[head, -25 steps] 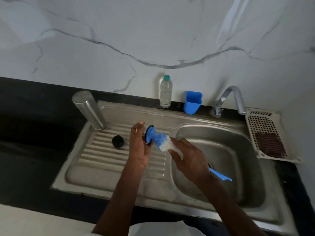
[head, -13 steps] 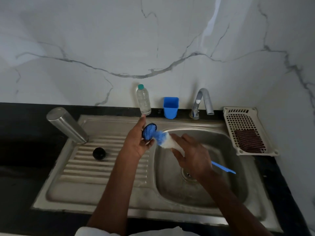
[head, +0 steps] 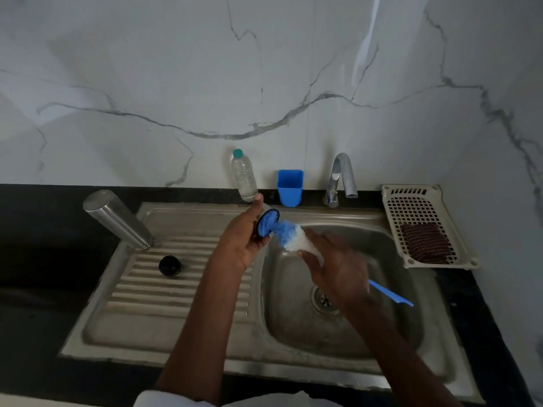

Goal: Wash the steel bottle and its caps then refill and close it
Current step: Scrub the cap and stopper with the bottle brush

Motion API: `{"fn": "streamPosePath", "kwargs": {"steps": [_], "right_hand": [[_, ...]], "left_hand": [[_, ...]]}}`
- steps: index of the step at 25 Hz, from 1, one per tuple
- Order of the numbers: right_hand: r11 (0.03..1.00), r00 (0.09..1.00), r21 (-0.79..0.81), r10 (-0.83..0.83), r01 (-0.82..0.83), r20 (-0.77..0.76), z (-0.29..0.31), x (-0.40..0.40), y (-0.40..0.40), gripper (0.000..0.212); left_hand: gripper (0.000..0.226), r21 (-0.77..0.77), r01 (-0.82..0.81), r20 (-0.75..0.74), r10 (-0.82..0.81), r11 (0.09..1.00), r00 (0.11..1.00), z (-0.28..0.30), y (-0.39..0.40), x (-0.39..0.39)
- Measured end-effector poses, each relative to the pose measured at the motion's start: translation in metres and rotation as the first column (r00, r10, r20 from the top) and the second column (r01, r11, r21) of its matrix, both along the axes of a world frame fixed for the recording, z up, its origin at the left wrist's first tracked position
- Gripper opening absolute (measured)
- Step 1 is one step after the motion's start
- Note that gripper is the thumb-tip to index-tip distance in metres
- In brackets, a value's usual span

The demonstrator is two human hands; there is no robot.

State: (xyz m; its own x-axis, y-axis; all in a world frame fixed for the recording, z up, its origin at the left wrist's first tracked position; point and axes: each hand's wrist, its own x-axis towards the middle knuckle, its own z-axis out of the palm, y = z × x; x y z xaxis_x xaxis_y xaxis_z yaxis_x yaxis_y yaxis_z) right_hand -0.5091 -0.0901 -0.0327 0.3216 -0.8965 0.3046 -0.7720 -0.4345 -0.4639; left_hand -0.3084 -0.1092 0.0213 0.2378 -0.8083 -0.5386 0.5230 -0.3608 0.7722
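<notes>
Here the left hand (head: 245, 242) grips a cap (head: 266, 223); the right hand (head: 338, 267) clasps the brush (head: 289, 237). Scrubbing probably works best over the sink (head: 293, 362) basin, bristles pressed inside

Single view, head-worn, wide-angle. Looks forward and steeply down from the near edge of the counter onto the sink (head: 188, 342), which fills the lower half. The marble wall (head: 264, 69) fills the far upper half. Both forearms enter from the near bottom edge. Close range.
</notes>
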Motion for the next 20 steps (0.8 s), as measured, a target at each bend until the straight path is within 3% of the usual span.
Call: {"fn": "streamPosePath", "kwargs": {"steps": [1,2,3,4,5,7,8,9,10,11,12,13,14,15,16,17,18,19,20], "right_hand": [[0.963,0.971,0.268,-0.035,-0.030,0.236,0.010,0.002,0.001,0.034],[0.783,0.832,0.592,-0.191,-0.192,0.521,0.023,0.005,0.002,0.028],[0.509,0.669,0.772,-0.423,-0.382,0.611,0.036,0.007,0.003,0.027],[0.385,0.595,0.797,-0.531,-0.465,0.603,0.044,0.006,0.005,0.028],[0.403,0.600,0.783,-0.503,-0.475,0.622,0.048,0.004,0.004,0.028],[0.703,0.798,0.674,-0.263,-0.227,0.543,0.048,0.000,0.005,0.032],[0.831,0.918,0.553,-0.176,-0.055,0.356,0.050,-0.002,0.004,0.040],[0.905,0.980,0.419,-0.140,0.071,0.138,0.051,-0.005,0.004,0.048],[0.953,0.990,0.269,-0.134,0.138,-0.034,0.053,-0.003,0.004,0.052],[0.956,0.984,0.235,-0.156,0.173,-0.090,0.053,-0.001,0.004,0.052],[0.927,0.988,0.347,-0.156,0.142,0.013,0.054,-0.001,0.004,0.050],[0.819,0.948,0.574,-0.183,0.000,0.261,0.056,-0.002,0.002,0.046],[0.583,0.816,0.776,-0.311,-0.241,0.488,0.062,-0.004,0.001,0.041],[0.388,0.700,0.827,-0.450,-0.406,0.554,0.063,-0.007,0.001,0.037],[0.327,0.659,0.827,-0.500,-0.457,0.562,0.064,-0.008,0.002,0.032],[0.376,0.667,0.822,-0.482,-0.428,0.568,0.065,-0.009,0.004,0.027],[0.528,0.736,0.792,-0.396,-0.307,0.549,0.063,-0.011,0.004,0.024],[0.729,0.845,0.677,-0.294,-0.104,0.447,0.058,-0.012,0.004,0.026],[0.868,0.938,0.489,-0.239,0.091,0.249,0.056,-0.013,0.003,0.034]], "left_hand": [[0.038,-0.105,-0.020,-0.046,0.015,0.994,0.999,-0.002,0.001,-0.003],[0.042,-0.218,-0.051,-0.099,0.030,0.975,0.995,-0.005,0.003,-0.003],[0.045,-0.325,-0.062,-0.157,0.011,0.944,0.988,-0.005,0.006,0.000],[0.044,-0.399,-0.054,-0.203,-0.031,0.915,0.979,-0.006,0.010,0.003],[0.043,-0.422,-0.040,-0.226,-0.062,0.906,0.972,-0.004,0.013,0.006],[0.056,-0.297,0.018,-0.142,-0.063,0.955,0.988,0.004,0.014,0.006],[0.060,-0.192,0.033,-0.024,-0.038,0.981,0.999,0.006,0.012,0.003],[0.057,-0.135,0.007,0.052,0.000,0.991,0.999,0.006,0.008,0.001],[0.048,-0.128,-0.024,0.062,0.032,0.992,0.998,0.005,0.004,-0.002],[0.039,-0.149,-0.049,0.014,0.052,0.988,0.999,0.004,0.002,-0.004],[0.036,-0.198,-0.066,-0.051,0.057,0.978,0.997,0.003,0.003,-0.005],[0.039,-0.271,-0.087,-0.150,0.047,0.959,0.988,-0.002,0.005,-0.004],[0.043,-0.344,-0.094,-0.232,0.012,0.934,0.973,-0.006,0.010,-0.004],[0.045,-0.410,-0.089,-0.287,-0.035,0.907,0.957,-0.009,0.013,-0.003],[0.048,-0.433,-0.064,-0.270,-0.063,0.899,0.961,-0.008,0.017,-0.002],[0.054,-0.407,-0.021,-0.207,-0.070,0.913,0.976,-0.004,0.019,-0.003],[0.058,-0.342,0.026,-0.134,-0.077,0.939,0.988,0.002,0.018,-0.005],[0.054,-0.258,0.056,-0.055,-0.072,0.965,0.996,0.010,0.017,-0.007],[0.045,-0.180,0.065,0.009,-0.065,0.982,0.998,0.014,0.015,-0.011]]}}
